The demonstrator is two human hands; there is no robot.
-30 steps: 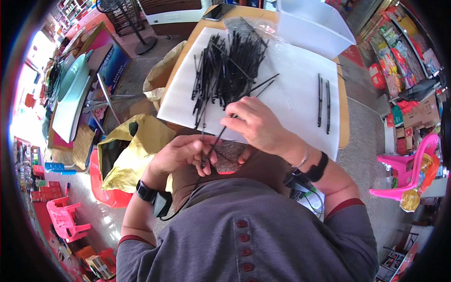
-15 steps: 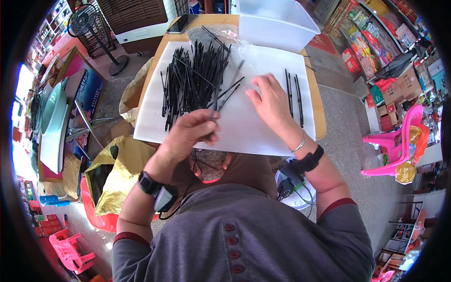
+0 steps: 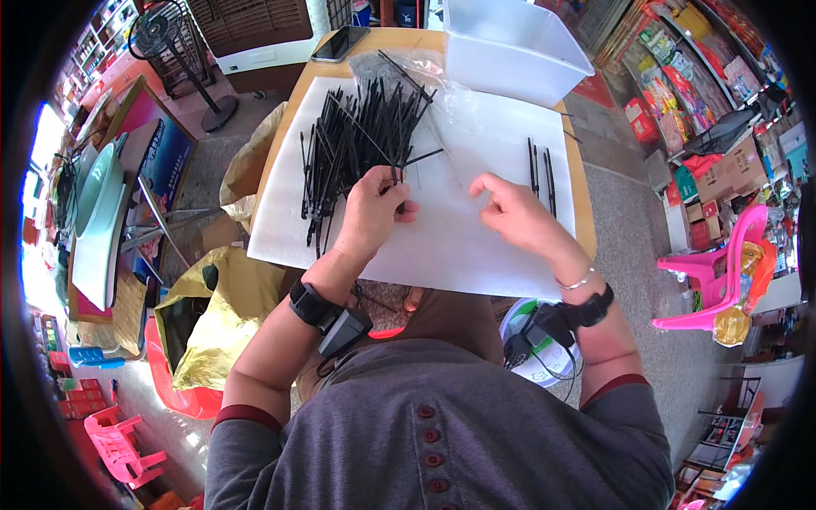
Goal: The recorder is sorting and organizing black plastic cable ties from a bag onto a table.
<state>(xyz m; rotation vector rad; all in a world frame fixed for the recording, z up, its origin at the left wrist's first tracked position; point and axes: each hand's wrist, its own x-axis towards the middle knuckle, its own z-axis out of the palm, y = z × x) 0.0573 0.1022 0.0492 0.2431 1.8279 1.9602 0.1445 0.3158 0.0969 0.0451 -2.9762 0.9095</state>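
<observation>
My left hand (image 3: 374,211) is closed at the near edge of a heap of thin black sticks (image 3: 353,140). Black stick ends show between its fingers and thumb; how many it holds is hidden. To its right, my right hand (image 3: 514,217) hovers over the white sheet (image 3: 455,255) with bent fingers. A gap shows between its index finger and thumb, and nothing can be made out in it. Beyond that hand, a few separate black sticks (image 3: 549,183) lie lengthwise near the sheet's right side.
A clear plastic bag (image 3: 450,93) lies behind the heap. At the table's far edge are a translucent bin (image 3: 518,55) and a phone (image 3: 340,44). A yellow sack (image 3: 225,314) stands at the lower left, a pink chair (image 3: 722,272) at the right.
My left hand has moved right and slightly away from me, toward the heap's near edge. My right hand has come down toward me, its fingers now more bent.
</observation>
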